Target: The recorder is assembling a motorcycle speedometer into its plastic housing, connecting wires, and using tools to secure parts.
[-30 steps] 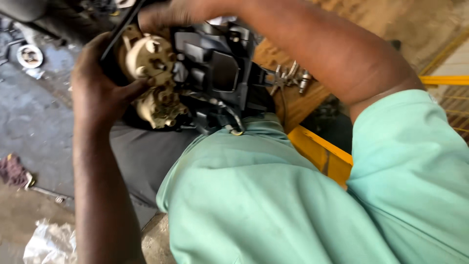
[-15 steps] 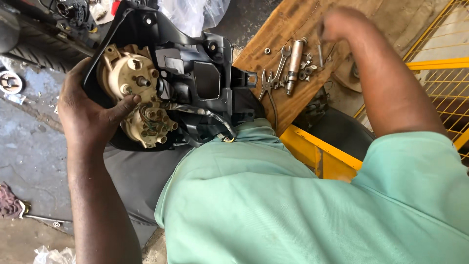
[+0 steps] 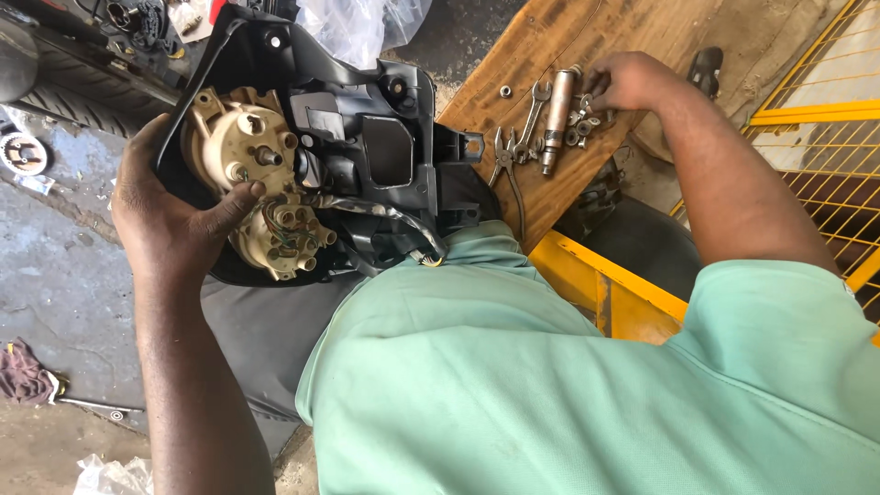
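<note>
The black housing (image 3: 367,137) with its cream gauge unit (image 3: 252,183) rests on the person's lap, back side up, and the left hand (image 3: 174,220) grips its edge, thumb pressed on the cream casing and fingers wrapped underneath, likely to steady it so the back stays open to view. Out on the wooden board (image 3: 587,55), the right hand (image 3: 632,82) reaches into a heap of small fittings (image 3: 579,126), fingers curled down on them, though what they pinch is hidden. Just beside lie a metal cylinder (image 3: 556,117), a spanner (image 3: 533,108) and pliers (image 3: 504,156), all within arm's reach.

Black housing (image 3: 367,137), cream gauge back (image 3: 243,156)
</note>
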